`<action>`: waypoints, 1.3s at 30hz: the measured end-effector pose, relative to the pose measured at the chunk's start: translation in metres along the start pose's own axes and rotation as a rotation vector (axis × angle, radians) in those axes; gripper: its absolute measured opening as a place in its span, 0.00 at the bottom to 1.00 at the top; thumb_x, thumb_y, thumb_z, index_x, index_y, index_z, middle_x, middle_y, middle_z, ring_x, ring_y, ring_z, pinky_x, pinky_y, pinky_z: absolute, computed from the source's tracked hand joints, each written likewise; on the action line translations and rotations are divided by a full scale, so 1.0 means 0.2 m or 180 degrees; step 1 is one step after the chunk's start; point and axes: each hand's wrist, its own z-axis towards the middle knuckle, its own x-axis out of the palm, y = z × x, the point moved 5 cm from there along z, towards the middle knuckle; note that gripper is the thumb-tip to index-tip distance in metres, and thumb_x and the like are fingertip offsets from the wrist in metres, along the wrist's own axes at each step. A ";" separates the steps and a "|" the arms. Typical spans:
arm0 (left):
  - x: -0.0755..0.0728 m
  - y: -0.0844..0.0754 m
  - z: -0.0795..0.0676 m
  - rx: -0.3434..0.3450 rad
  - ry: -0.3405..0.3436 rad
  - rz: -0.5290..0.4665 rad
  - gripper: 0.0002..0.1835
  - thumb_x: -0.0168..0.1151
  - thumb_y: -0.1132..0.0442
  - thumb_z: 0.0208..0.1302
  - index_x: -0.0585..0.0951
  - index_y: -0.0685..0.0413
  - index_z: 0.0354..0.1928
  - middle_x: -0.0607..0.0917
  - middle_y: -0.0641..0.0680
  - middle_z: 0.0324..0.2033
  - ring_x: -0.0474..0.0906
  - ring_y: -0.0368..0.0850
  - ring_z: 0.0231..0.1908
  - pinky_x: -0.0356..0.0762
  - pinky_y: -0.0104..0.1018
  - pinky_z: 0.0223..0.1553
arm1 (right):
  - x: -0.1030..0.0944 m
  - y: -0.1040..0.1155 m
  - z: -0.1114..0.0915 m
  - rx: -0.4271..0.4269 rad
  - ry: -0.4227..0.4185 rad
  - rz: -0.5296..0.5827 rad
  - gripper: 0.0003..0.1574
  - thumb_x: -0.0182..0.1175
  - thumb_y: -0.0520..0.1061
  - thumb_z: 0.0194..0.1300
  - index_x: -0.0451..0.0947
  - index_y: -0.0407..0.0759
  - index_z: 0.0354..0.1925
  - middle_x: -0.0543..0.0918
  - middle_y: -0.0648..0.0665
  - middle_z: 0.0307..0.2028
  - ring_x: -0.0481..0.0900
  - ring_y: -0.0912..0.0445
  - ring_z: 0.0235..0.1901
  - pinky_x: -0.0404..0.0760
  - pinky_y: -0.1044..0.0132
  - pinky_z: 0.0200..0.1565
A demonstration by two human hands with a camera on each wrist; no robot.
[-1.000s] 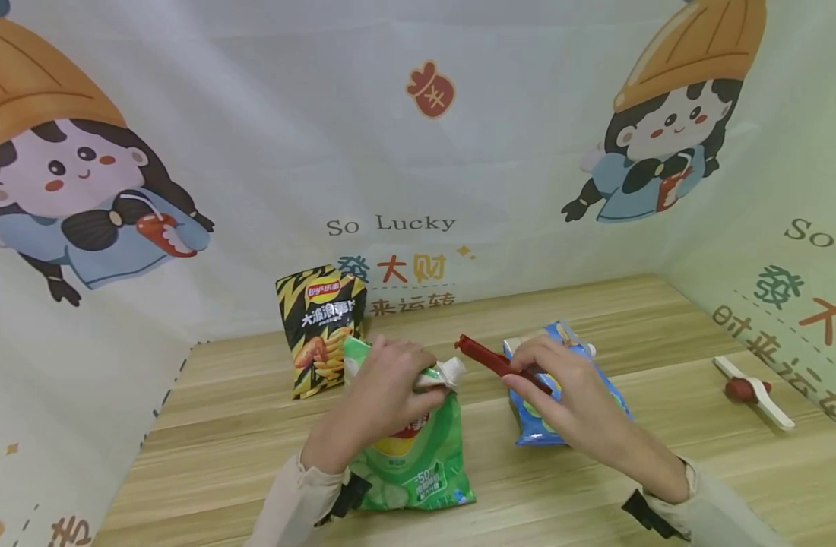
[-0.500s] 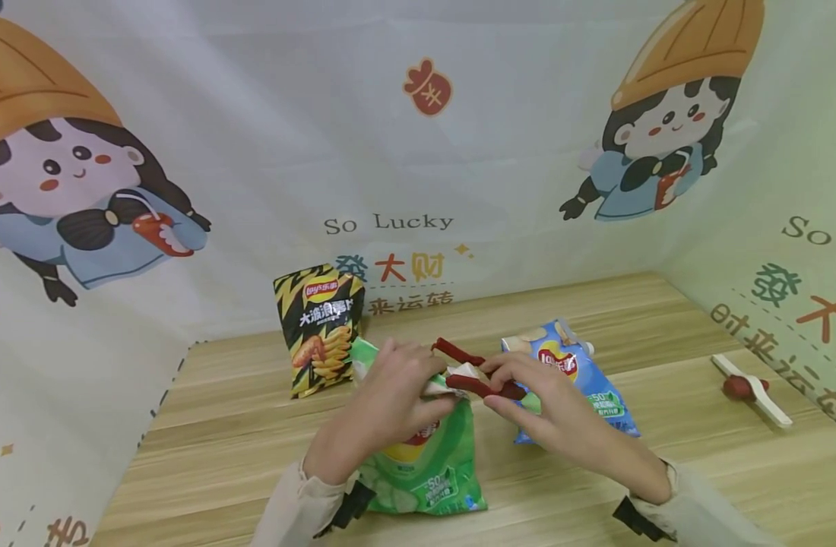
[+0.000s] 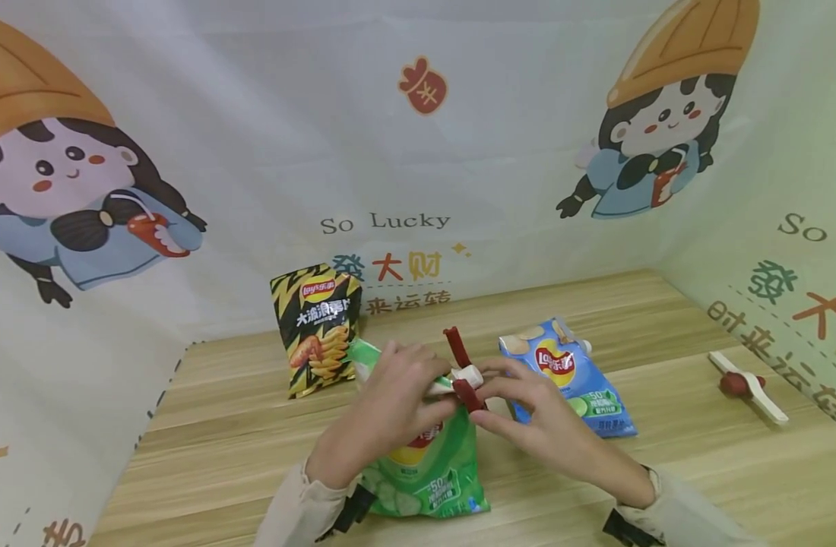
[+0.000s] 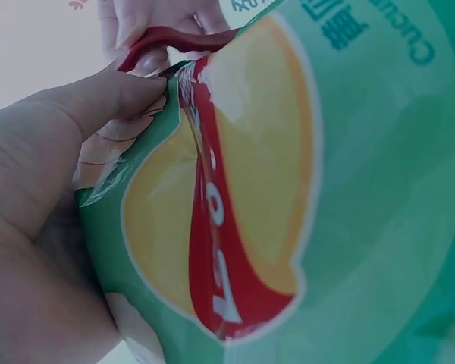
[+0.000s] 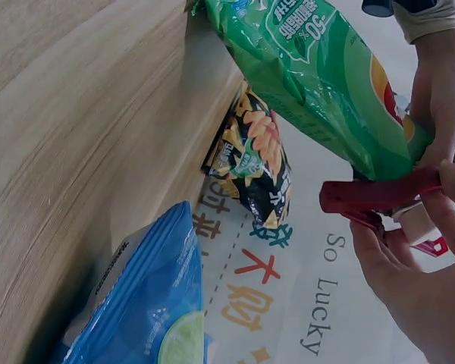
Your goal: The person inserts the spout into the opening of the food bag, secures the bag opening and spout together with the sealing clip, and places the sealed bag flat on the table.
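My left hand [image 3: 397, 403] grips the gathered top of a green chip bag [image 3: 432, 471]; the bag's lower end reaches the table. In the left wrist view, the thumb of that hand presses near the bag's edge. My right hand [image 3: 537, 410] holds a red hinged bag clip [image 5: 379, 189], its two arms spread apart at the bag's top. Between the arms sits a white cap-like piece [image 3: 468, 376]; whether it belongs to bag or clip I cannot tell. Part of the clip is hidden behind fingers.
Leaning on the back cloth is a black-and-yellow chip bag [image 3: 315, 330]. A blue chip bag [image 3: 562, 372] with a white piece at its top lies right of centre. Farther right lies a white clip [image 3: 753, 387] with a red round part. All rest on a wooden table [image 3: 220, 433].
My right hand has moved left to the green bag's top. The red clip, a single closed bar before, is now spread around the white piece. My left hand has kept its grip.
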 end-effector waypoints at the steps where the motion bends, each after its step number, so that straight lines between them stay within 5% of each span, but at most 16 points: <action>1: 0.00 0.00 0.00 0.0018 0.0008 0.0003 0.08 0.71 0.53 0.56 0.86 0.47 0.34 0.80 0.40 0.25 0.70 0.36 0.29 0.60 0.36 0.38 | 0.00 0.00 0.00 0.0021 -0.0037 0.0039 0.07 0.66 0.43 0.66 0.82 0.56 0.42 0.75 0.50 0.59 0.77 0.54 0.56 0.78 0.56 0.56; 5: 0.01 -0.01 0.00 0.0086 0.0031 0.0001 0.08 0.71 0.53 0.56 0.86 0.47 0.34 0.81 0.40 0.25 0.70 0.36 0.29 0.60 0.36 0.38 | 0.00 0.00 0.00 0.0127 -0.0118 0.0351 0.11 0.67 0.40 0.64 0.74 0.49 0.41 0.72 0.46 0.59 0.81 0.53 0.51 0.79 0.59 0.55; 10: 0.02 -0.02 0.00 0.0095 0.0040 -0.0012 0.08 0.71 0.53 0.57 0.87 0.48 0.34 0.81 0.41 0.25 0.72 0.36 0.30 0.59 0.36 0.38 | 0.01 0.00 0.00 0.0130 -0.0082 0.0566 0.18 0.67 0.38 0.64 0.72 0.45 0.50 0.74 0.44 0.61 0.80 0.52 0.56 0.79 0.60 0.56; 18: 0.03 -0.02 0.00 0.0113 -0.0012 -0.0059 0.09 0.71 0.55 0.57 0.88 0.48 0.38 0.81 0.40 0.26 0.72 0.36 0.30 0.59 0.35 0.37 | 0.01 0.02 0.00 -0.0161 0.0037 0.0017 0.23 0.63 0.40 0.68 0.79 0.51 0.60 0.71 0.46 0.67 0.74 0.50 0.62 0.80 0.58 0.54; 30: 0.03 -0.01 0.00 0.0133 -0.0032 -0.0157 0.07 0.72 0.54 0.57 0.87 0.48 0.34 0.81 0.40 0.27 0.73 0.35 0.31 0.60 0.35 0.37 | 0.04 0.06 -0.01 -0.0172 0.0349 -0.0195 0.31 0.46 0.37 0.78 0.62 0.54 0.74 0.58 0.46 0.76 0.68 0.48 0.67 0.78 0.57 0.57; 39: 0.04 -0.02 0.01 0.0075 -0.0015 -0.0234 0.05 0.75 0.56 0.54 0.85 0.42 0.30 0.84 0.40 0.29 0.76 0.36 0.34 0.60 0.36 0.38 | 0.06 0.07 -0.02 -0.0051 0.0609 -0.0385 0.33 0.47 0.42 0.79 0.57 0.62 0.76 0.47 0.49 0.78 0.66 0.47 0.68 0.77 0.50 0.57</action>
